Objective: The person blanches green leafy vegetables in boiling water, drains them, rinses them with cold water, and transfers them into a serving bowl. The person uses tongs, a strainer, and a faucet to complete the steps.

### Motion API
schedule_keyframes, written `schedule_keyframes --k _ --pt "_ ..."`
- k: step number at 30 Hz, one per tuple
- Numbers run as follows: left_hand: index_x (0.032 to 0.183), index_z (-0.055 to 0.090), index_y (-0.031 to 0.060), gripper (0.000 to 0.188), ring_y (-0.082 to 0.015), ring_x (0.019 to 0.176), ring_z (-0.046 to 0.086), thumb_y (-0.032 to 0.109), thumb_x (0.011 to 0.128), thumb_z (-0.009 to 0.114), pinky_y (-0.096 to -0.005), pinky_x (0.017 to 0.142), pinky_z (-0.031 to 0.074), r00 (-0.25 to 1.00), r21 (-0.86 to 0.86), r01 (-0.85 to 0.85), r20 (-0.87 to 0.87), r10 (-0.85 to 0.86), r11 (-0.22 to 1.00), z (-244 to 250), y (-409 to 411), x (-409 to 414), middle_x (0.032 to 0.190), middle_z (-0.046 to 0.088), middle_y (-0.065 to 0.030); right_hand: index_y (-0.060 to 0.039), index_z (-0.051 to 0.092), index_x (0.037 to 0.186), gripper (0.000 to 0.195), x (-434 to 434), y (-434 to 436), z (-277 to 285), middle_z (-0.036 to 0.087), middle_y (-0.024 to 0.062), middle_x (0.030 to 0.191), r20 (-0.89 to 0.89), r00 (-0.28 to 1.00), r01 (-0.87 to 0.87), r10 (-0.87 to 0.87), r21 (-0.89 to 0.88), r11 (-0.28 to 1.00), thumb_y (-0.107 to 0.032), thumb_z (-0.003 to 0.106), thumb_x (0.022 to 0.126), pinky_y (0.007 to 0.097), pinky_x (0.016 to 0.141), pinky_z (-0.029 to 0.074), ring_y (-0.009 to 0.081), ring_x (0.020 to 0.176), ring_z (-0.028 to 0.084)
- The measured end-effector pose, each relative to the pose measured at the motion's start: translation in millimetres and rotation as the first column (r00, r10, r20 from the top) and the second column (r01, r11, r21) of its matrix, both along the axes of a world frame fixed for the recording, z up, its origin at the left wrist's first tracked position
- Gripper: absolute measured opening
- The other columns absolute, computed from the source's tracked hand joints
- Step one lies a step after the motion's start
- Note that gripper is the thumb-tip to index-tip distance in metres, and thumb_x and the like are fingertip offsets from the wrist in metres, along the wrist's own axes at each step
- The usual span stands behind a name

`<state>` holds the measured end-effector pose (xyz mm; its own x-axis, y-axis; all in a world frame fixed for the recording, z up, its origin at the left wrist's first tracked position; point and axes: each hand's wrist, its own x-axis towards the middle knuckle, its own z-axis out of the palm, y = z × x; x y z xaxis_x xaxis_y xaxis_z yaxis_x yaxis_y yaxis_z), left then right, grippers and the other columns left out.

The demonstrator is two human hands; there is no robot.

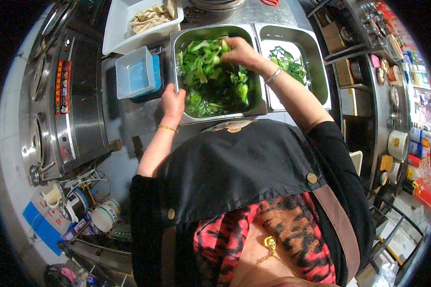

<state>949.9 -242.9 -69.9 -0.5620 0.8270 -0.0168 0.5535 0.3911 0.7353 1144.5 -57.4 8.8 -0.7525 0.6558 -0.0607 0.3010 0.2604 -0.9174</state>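
A deep stainless steel pan [260, 104] stands before me, holding leafy greens [201, 61] that look like bok choy, with dark liquid, apparently water, among them. My right hand [240, 53] is over the pan's far right part, its fingers closed around a pale-stemmed bunch of the greens. At the pan's left rim, near the front corner, my left hand [173, 102] grips the edge with the thumb upward. A second steel pan [318, 68] adjoins on the right, with a smaller heap of cut greens [289, 62] inside; my right forearm passes over its near left corner.
Left of the pans sits a translucent plastic tub [134, 71] on a blue one. Behind it, a white plastic bin [118, 32] holds a beige cloth [152, 18]. Stacked plates [218, 3] stand at the back. Steel cooking equipment [86, 89] flanks the left; loaded shelves [357, 86] flank the right.
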Motion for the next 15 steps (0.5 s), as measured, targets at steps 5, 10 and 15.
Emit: schedule_keyframes --k 5,10,15 --pt "0.072 0.049 0.0031 0.02 -0.038 0.064 0.055 0.021 0.073 0.056 -0.0447 0.058 0.041 1.0 0.011 0.018 0.017 -0.019 1.0 -5.8 2.0 -1.9 0.065 0.056 -0.0186 0.002 0.055 0.105 0.041 3.9 32.7 -13.7 0.062 0.0102 0.087 0.155 0.988 -0.013 -0.011 0.156 0.988 -0.014 0.067 0.069 0.0286 0.071 0.046 0.0185 0.08 0.058" --pt "0.073 0.05 0.0031 0.019 -0.0384 0.064 0.055 0.021 0.073 0.056 -0.0445 0.059 0.042 0.998 -0.005 0.002 0.063 -0.001 1.0 -5.5 -1.6 -3.5 0.066 0.057 -0.0185 0.0019 0.046 0.112 0.062 16.2 -5.2 -38.9 0.054 0.0274 0.101 0.502 0.846 -0.036 -0.18 0.39 0.92 -0.026 0.075 0.064 0.0408 0.081 0.047 0.0398 0.094 0.055" --pt "0.073 0.05 0.0024 0.019 -0.0395 0.065 0.055 0.021 0.073 0.055 -0.0447 0.059 0.042 0.999 0.01 0.018 0.028 -0.018 1.0 -1.2 5.1 1.1 0.067 0.057 -0.0195 0.0029 0.053 0.095 0.037 21.9 -47.9 -70.5 0.056 0.0253 0.092 0.536 0.818 -0.093 -0.208 0.481 0.872 -0.022 0.067 0.072 0.0435 0.076 0.049 0.0391 0.086 0.058"
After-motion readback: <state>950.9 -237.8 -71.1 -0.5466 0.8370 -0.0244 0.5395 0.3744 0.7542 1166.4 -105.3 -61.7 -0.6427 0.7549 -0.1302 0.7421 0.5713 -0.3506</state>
